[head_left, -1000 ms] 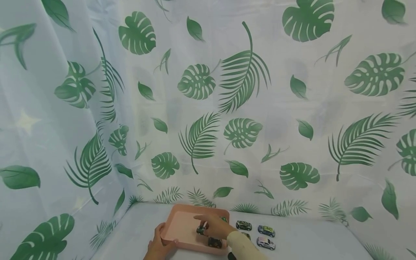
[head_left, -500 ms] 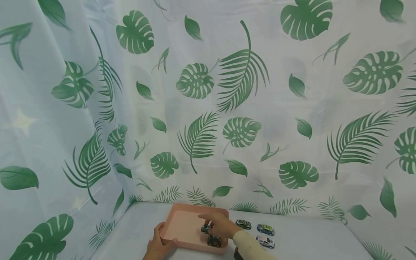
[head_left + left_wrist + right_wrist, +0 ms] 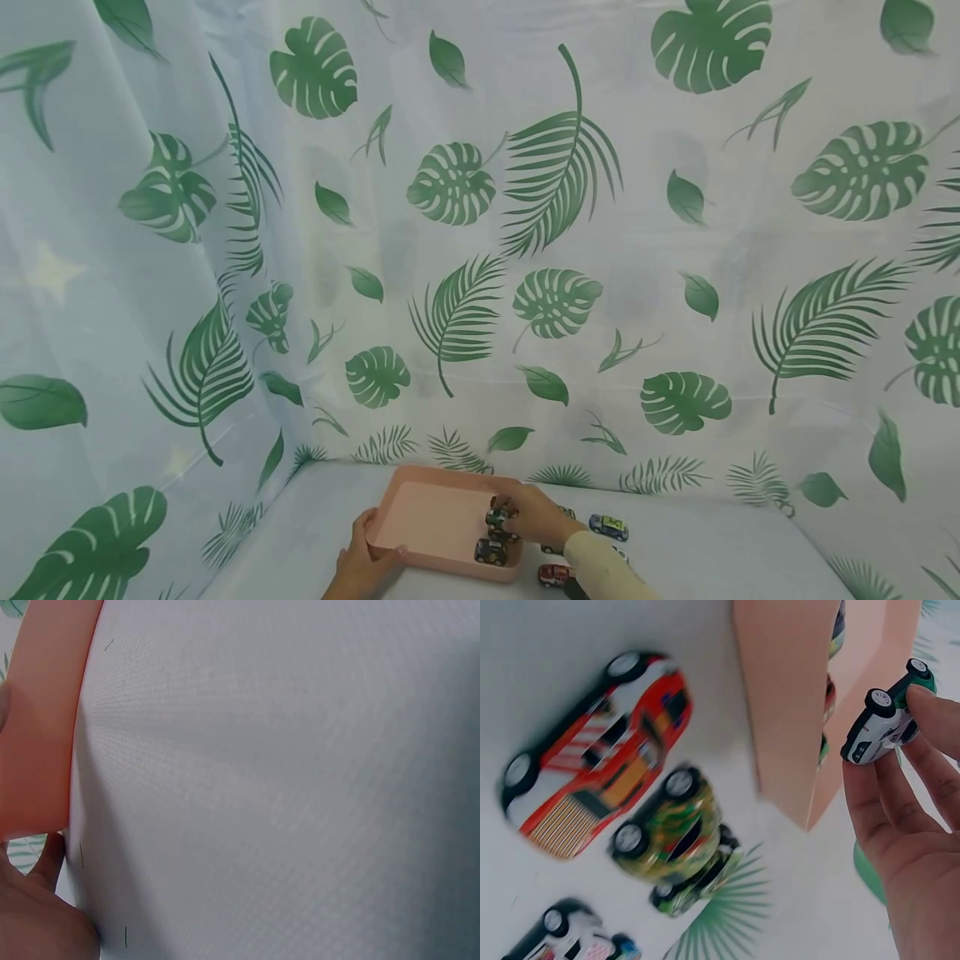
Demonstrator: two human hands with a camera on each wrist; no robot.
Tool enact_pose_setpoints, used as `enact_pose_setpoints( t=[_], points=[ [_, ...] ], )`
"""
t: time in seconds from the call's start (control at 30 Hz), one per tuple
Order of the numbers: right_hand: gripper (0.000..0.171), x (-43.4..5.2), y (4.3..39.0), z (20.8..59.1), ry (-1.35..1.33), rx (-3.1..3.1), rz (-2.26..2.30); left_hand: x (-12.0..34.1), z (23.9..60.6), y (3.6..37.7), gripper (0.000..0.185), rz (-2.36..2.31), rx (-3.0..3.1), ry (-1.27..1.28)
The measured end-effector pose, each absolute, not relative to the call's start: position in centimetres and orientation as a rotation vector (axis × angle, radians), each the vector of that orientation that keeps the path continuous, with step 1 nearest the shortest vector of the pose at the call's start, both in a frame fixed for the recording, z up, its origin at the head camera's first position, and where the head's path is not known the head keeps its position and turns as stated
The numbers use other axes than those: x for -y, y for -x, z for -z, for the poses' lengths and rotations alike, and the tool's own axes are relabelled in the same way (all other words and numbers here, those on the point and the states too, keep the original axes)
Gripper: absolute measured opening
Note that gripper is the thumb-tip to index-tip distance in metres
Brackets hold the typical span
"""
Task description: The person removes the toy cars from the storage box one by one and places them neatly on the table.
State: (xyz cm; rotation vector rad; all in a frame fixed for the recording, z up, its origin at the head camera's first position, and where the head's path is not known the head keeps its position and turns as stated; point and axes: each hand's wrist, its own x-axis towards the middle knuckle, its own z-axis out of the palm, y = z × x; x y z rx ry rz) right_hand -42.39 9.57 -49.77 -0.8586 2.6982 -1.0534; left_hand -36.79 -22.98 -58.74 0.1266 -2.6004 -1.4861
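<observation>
My left hand (image 3: 362, 560) grips the near left corner of a shallow pink tray (image 3: 431, 567), thumb on the near rim and fingers along the left side. In the left wrist view, only the edge of this hand (image 3: 45, 919) and the tray's outer wall (image 3: 45, 727) show. My right hand (image 3: 542, 515) is over the tray's right end, pinching a small toy car (image 3: 889, 716), white and green with black wheels, between thumb and fingers. Below it in the head view, a dark toy car (image 3: 491, 551) sits in the tray's near right corner. More toy cars beside it are partly hidden by the hand.
Right of the tray, several toy cars stand on the white tabletop: a red one (image 3: 555, 575), a blue and yellow one (image 3: 608, 527), and a green camouflage one (image 3: 671, 817). My sleeve covers part of that group. A leaf-print curtain (image 3: 480, 333) rises behind.
My right hand has moved right with the toy car, from the tray's middle to its right end. The red car on the table has come into view. The left hand keeps its grip.
</observation>
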Motion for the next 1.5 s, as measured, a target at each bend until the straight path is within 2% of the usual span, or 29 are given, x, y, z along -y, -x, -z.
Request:
enact_pose_setpoints(
  t=[0.37,0.63,0.93,1.17,1.5],
  points=[
    [0.088,-13.7,42.0,50.1,0.902,-2.714,1.059,23.0,58.9,36.8,0.103,1.512,2.597,-0.143],
    [0.087,-15.7,41.9,50.5,0.791,-2.698,1.065,22.8,58.7,36.6,0.101,1.489,2.61,-0.14],
    [0.082,-17.8,41.0,51.3,0.694,-2.64,1.056,22.6,58.8,36.6,0.108,1.514,2.633,-0.201],
    [0.081,-18.9,40.3,51.7,0.703,-2.642,1.066,22.6,58.5,36.6,0.101,1.461,2.661,-0.167],
    [0.078,-20.9,39.9,52.7,0.64,-2.685,1.056,22.6,58.1,36.5,0.105,1.481,2.633,-0.183]
  ],
)
